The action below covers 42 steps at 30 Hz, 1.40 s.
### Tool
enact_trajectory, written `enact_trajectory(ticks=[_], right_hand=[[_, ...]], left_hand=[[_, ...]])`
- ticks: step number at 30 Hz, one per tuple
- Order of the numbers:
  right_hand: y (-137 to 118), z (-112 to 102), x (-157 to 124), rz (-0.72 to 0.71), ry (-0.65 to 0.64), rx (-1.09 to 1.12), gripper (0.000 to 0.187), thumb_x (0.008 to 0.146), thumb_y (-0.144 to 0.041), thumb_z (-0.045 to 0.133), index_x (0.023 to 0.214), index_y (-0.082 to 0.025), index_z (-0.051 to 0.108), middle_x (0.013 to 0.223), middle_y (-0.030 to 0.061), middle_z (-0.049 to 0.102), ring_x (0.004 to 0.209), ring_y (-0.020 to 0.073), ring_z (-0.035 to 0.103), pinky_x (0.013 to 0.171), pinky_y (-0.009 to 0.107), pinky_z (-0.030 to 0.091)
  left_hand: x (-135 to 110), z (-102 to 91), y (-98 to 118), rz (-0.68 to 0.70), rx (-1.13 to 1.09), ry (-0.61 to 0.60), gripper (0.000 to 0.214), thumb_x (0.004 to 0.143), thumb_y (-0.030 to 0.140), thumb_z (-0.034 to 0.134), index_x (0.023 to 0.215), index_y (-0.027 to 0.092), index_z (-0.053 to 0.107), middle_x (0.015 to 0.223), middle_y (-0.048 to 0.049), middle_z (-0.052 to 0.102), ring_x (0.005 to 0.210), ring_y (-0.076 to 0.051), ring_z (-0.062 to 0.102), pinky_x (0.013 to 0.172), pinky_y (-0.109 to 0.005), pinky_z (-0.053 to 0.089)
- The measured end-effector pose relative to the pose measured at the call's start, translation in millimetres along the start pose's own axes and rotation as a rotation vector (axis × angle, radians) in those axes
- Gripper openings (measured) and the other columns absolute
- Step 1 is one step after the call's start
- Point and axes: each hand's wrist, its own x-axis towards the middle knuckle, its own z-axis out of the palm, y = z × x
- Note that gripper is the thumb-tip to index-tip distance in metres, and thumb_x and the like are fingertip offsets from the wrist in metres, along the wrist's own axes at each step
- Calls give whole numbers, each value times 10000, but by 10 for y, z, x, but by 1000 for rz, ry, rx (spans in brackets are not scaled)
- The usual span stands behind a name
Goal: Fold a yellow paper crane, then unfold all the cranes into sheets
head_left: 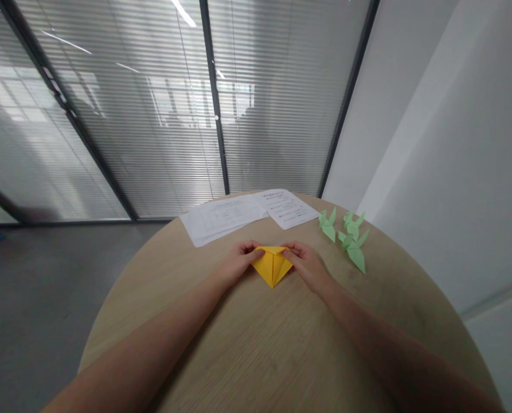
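Observation:
A folded piece of yellow origami paper [272,268] is held just over the wooden table, its point toward me and a flat fold along its far edge. A crease or seam runs down its middle. My left hand [242,259] pinches the upper left corner, thumb on top and fingers behind. On the upper right corner, my right hand [305,261] grips the paper in the same way. The fingertips behind the paper are partly hidden. To the right of my right hand stand several folded green paper figures [355,252] with pointed wings.
Printed white sheets [225,218] lie overlapping at the far side of the round table [256,355]. Beyond the table rises a glass partition with blinds [273,126]. A white wall [445,172] stands close on the right.

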Motion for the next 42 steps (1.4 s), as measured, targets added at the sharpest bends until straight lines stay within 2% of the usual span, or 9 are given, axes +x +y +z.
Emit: enact_trajectory(ticks=[4, 10, 14, 18, 23, 26, 32, 37, 42], right_hand=[[5, 5, -1, -16, -13, 3, 288, 761, -420, 747, 998, -268, 684, 956, 43, 767, 875, 249, 713, 770, 373, 550], [-8, 6, -21, -60, -2, -49, 257, 796, -449, 707, 969, -260, 698, 992, 46, 771, 926, 248, 710, 827, 377, 545], [4, -9, -13, -75, -14, -98, 261, 833, -486, 665, 930, -248, 706, 968, 48, 767, 891, 246, 702, 777, 364, 541], [8, -17, -13, -62, -16, -132, 286, 842, -497, 653, 936, -233, 710, 947, 50, 761, 884, 243, 695, 773, 358, 535], [-29, 0, -27, -52, -13, -135, 284, 837, -492, 649, 920, -227, 708, 935, 56, 756, 895, 249, 693, 795, 371, 533], [-46, 7, -27, -60, 9, -134, 269, 834, -487, 646, 896, -230, 695, 907, 54, 753, 863, 246, 691, 774, 365, 530], [-78, 17, -42, -70, 38, -180, 280, 835, -497, 639, 908, -230, 678, 937, 54, 748, 869, 242, 683, 772, 358, 525], [-75, 21, -39, -64, 40, -157, 282, 832, -496, 636, 911, -228, 678, 925, 51, 744, 847, 234, 678, 757, 350, 522], [-36, 7, -24, -87, 42, -184, 269, 845, -494, 627, 907, -239, 685, 909, 40, 747, 839, 232, 679, 742, 347, 526]], left_hand=[[4, 7, 6, 8, -5, 15, 353, 716, 403, 807, 959, 161, 723, 903, -66, 744, 769, -176, 648, 751, -310, 484], [-9, 3, 29, -7, 77, 48, 354, 753, 487, 767, 874, 156, 738, 834, -64, 736, 711, -172, 623, 684, -295, 456], [-24, 16, 51, -28, 72, 51, 352, 772, 508, 737, 820, 160, 733, 775, -52, 722, 651, -157, 596, 637, -282, 430], [-10, 26, 43, -37, 64, 56, 333, 772, 484, 738, 827, 156, 715, 781, -51, 722, 650, -151, 603, 635, -274, 435], [40, 4, -17, 43, 11, 109, 286, 693, 370, 802, 838, 174, 653, 725, -8, 683, 642, -135, 601, 621, -249, 427], [48, -18, -39, 61, 72, 92, 219, 720, 352, 767, 815, 172, 687, 767, -30, 704, 686, -151, 614, 667, -275, 455], [8, -6, -7, 43, 132, 42, 283, 804, 400, 686, 989, 198, 754, 1035, -69, 759, 919, -214, 665, 874, -349, 488], [-8, 14, -15, 108, 289, -68, 342, 797, 460, 723, 990, 178, 720, 965, -75, 747, 856, -205, 656, 806, -332, 489], [10, 8, -37, 129, 312, -67, 276, 782, 383, 727, 960, 176, 692, 910, -61, 727, 803, -190, 639, 770, -322, 483]])
